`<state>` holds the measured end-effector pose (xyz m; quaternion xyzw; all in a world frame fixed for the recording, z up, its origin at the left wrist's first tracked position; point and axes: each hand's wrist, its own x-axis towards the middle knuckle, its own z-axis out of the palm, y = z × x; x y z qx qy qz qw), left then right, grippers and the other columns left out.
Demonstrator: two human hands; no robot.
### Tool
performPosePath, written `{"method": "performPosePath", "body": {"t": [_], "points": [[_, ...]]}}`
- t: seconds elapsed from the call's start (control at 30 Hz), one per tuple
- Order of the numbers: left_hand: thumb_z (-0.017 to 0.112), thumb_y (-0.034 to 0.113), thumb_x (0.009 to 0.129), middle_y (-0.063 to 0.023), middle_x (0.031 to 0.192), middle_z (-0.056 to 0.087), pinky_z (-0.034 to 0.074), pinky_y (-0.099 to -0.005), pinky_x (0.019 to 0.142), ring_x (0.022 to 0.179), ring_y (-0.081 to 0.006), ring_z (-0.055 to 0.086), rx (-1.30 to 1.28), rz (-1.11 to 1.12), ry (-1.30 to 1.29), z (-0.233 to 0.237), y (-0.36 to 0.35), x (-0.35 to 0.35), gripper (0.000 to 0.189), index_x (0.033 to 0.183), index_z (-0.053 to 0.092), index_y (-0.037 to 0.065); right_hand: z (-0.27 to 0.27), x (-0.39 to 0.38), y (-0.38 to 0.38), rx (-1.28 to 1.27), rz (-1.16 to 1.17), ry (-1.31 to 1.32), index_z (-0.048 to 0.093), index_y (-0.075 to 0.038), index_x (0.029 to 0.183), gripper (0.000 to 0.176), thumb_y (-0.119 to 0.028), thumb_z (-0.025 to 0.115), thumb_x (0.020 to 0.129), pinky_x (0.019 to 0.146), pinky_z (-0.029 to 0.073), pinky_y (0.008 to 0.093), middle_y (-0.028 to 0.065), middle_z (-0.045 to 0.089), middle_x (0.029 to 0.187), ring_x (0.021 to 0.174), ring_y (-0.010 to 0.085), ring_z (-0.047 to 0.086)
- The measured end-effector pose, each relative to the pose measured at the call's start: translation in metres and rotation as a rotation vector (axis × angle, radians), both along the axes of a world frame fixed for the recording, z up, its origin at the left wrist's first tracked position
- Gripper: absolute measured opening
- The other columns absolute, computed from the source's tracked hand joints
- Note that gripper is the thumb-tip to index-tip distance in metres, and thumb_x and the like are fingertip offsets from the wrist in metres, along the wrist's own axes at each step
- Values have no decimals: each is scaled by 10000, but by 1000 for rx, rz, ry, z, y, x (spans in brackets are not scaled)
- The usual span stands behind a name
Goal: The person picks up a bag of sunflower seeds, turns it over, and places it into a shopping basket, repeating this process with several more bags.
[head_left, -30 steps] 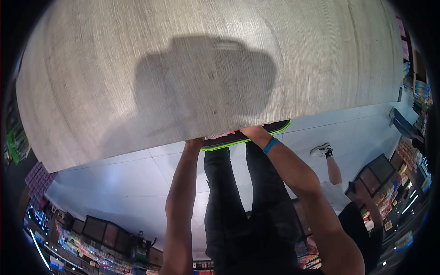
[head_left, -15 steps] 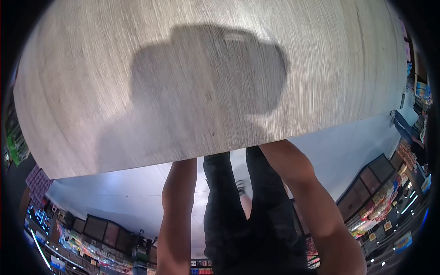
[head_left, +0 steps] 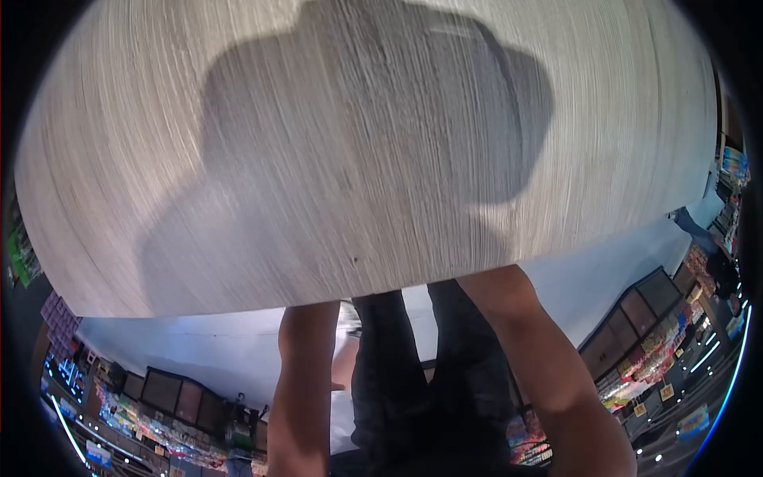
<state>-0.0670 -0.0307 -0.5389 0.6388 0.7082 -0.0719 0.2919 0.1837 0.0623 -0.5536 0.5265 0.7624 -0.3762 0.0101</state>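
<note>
Pale wood-grain worktop [head_left: 358, 159], seen from above and filling the upper part of the view. A broad shadow [head_left: 373, 119] lies across its middle. The left forearm [head_left: 302, 381] and right forearm [head_left: 540, 374] both pass beneath its near edge, well apart from each other. The left hand and right hand are hidden under the worktop, so it cannot be told whether they are spread, pressed together or pinching anything, nor what they touch. Below the worktop edge, between the forearms, are the person's dark trousers [head_left: 429, 397]. Beyond them lie a pale tiled floor [head_left: 191, 350] and stocked shop shelves [head_left: 159, 413]. Since the work under the worktop is out of sight, it is probably best done by touch, slowly, with forearms clear of the edge.
</note>
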Motion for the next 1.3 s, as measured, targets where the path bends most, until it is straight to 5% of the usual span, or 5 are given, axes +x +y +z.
{"method": "performPosePath", "body": {"t": [0.17, 0.33, 0.47, 0.67, 1.3], "points": [[499, 298, 908, -200, 1419, 394, 269, -513, 1098, 1353, -368, 305, -173, 29, 26, -80, 24, 21, 537, 1367, 409, 35, -112, -31, -24, 35, -215, 363, 475, -68, 1339, 647, -337, 689, 791, 1074, 280, 530, 181, 439, 1395, 1293, 373, 394], [457, 270, 921, -193, 1449, 362, 262, -500, 1109, 1369, -358, 295, -198, 50, 80, -81, 16, 39, 518, 1382, 392, 42, 7, -27, 18, -259, 268, -170, 465, -65, 1328, 641, -382, 671, 811, 1086, 282, 519, 193, 368, 1423, 1352, 391, 285], [398, 181, 926, -182, 1475, 312, 274, -476, 1105, 1383, -346, 271, -158, -23, 202, -30, -32, 49, 445, 1350, 415, 47, 23, 30, -31, 211, 189, -98, 560, -45, 1166, 443, -338, 626, 840, 956, 428, 475, 174, 538, 1189, 1184, 356, 480], [448, 322, 928, -233, 1376, 449, 401, -505, 1011, 1244, -409, 467, -896, 125, -163, 86, -50, 84, 471, 1291, 443, 23, 95, 133, -90, -465, 172, -432, 561, -56, 1151, 397, -344, 569, 878, 922, 460, 463, 163, 574, 1176, 1101, 358, 550], [488, 508, 881, -203, 1439, 386, 320, -476, 1091, 1319, -407, 376, -528, 210, -228, 144, -75, 153, 671, 1408, 400, 100, 224, 247, -101, -885, -430, 102, 539, -9, 1297, 605, -495, 404, 964, 1008, 409, 371, 165, 591, 1256, 1150, 261, 564]]}}
